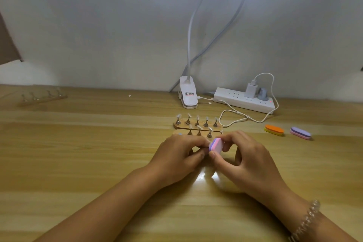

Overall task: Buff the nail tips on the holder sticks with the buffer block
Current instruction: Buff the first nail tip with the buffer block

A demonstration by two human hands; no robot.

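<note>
Well behind buffer block, illegible lamp-clip label

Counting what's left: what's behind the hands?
Five nail-tip sticks on the far base, three showing on the near base; the left hand and right hand hide its front.

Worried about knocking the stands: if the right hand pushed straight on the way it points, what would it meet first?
Most likely the left hand, close against the buffer block that the right hand pinches. The near wooden stand lies just beyond, though depth is unclear.
</note>
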